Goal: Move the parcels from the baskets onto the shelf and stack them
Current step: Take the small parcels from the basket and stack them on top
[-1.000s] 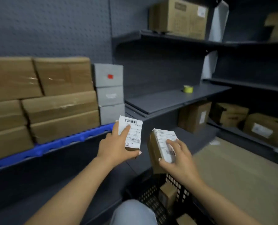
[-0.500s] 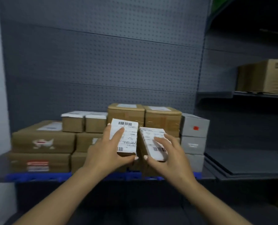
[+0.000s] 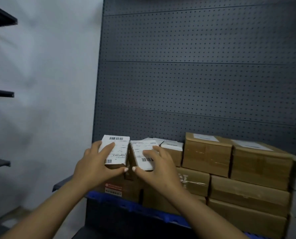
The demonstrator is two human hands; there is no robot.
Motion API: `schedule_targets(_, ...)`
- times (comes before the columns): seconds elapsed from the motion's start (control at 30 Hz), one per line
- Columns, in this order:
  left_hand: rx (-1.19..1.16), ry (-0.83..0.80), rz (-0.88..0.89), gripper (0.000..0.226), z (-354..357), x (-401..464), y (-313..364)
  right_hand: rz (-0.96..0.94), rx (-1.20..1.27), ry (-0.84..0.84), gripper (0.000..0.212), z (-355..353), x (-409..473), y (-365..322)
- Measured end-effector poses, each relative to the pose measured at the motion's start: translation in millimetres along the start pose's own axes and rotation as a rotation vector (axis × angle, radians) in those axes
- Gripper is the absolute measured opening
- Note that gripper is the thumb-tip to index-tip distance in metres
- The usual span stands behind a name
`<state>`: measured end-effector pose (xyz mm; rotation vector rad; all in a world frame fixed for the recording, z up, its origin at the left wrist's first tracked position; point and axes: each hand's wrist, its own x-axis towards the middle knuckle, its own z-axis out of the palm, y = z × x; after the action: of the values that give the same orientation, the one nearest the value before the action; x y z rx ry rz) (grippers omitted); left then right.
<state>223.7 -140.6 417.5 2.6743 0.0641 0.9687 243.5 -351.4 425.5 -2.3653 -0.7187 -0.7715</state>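
- Gripping a small parcel (image 3: 117, 150), the left hand (image 3: 96, 165) has its fingers laid across the white label and its thumb curled under the near edge; the label's barcodes show at the far and near ends.
- The right hand (image 3: 158, 167) grasps a second small parcel (image 3: 142, 153) the same way, fingers spread over the label, thumb tucked beneath the near edge; the barcode on this one lies near the fingertips.
- The two parcels are side by side, their inner edges touching or nearly so; both are held over the left end of the stack of brown cartons (image 3: 230, 178), and whether they already rest on the carton below cannot be told.
- The cartons are piled in rows on a blue shelf edge (image 3: 143, 210); two taller ones (image 3: 207, 150) with white labels on top stand on the upper row to the right of the hands; a low white-topped box (image 3: 172, 146) sits just beside the right-hand parcel.
- A carton with a red-and-white sticker (image 3: 113, 188) lies directly under the left wrist.
- Behind the stack rises a dark grey pegboard panel (image 3: 195, 75); to its left is a pale wall (image 3: 48, 83), with dark shelf ends (image 3: 0, 94) jutting in at the far left.
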Motion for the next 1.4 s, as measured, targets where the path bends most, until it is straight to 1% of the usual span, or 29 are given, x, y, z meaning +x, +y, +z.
schedule_targets(0.2, 0.068, 0.047, -0.048, 0.090, 0.1, 50.2, -42.2, 0.018, 0.026, 0.000, 0.061, 49.6, 70.7, -17.0)
schedule_targets(0.33, 0.069, 0.079, -0.075, 0.086, 9.2, 82.1, -60.0, 0.031, 0.031, 0.007, 0.063, 76.9, 110.2, -18.0)
schedule_targets(0.53, 0.083, 0.048, -0.088, 0.082, 35.3, 116.8, -72.1, 0.128, 0.055, 0.010, 0.070, 107.9, 156.8, -3.6)
schedule_targets(0.6, 0.054, 0.035, -0.092, 0.080, 43.0, 125.5, -77.4, 0.146, 0.078, -0.038, 0.070, 116.1, 166.1, 1.5)
schedule_targets(0.73, -0.011, -0.016, -0.086, 0.077, 60.5, 136.2, -89.7, 0.108, -0.010, -0.257, 0.072, 129.3, 171.0, 11.9)
schedule_targets(0.87, -0.079, -0.117, -0.058, 0.073, 77.4, 138.1, -99.3, 0.060, -0.060, -0.331, 0.071, 123.8, 168.3, 23.4)
schedule_targets(0.97, -0.106, -0.135, -0.067, 0.076, 83.1, 136.4, -103.4, -0.008, -0.085, -0.310, 0.072, 112.2, 163.9, 30.5)
schedule_targets(1.07, -0.006, -0.119, -0.036, 0.085, 80.6, 136.4, -103.5, -0.071, -0.115, -0.233, 0.067, 93.7, 160.3, 39.0)
schedule_targets(1.17, 0.071, -0.061, -0.011, 0.099, 76.2, 134.5, -96.7, -0.074, -0.276, -0.141, 0.064, 69.7, 159.3, 55.0)
schedule_targets(1.2, 0.069, -0.056, -0.010, 0.104, 75.8, 132.8, -91.9, -0.053, -0.344, -0.140, 0.068, 62.6, 158.9, 62.1)
schedule_targets(1.23, 0.076, -0.065, -0.007, 0.105, 75.8, 130.7, -85.8, -0.020, -0.398, -0.151, 0.078, 56.7, 158.1, 69.1)
schedule_targets(1.3, 0.116, -0.118, 0.013, 0.103, 78.5, 127.8, -71.9, 0.023, -0.474, -0.171, 0.109, 51.3, 154.5, 86.8)
schedule_targets(1.33, 0.142, -0.158, 0.028, 0.103, 81.3, 127.2, -65.4, 0.034, -0.512, -0.202, 0.114, 50.7, 151.2, 96.6)
schedule_targets(1.4, 0.202, -0.202, 0.057, 0.108, 87.5, 127.9, -56.0, 0.025, -0.579, -0.286, 0.109, 51.3, 144.5, 111.0)
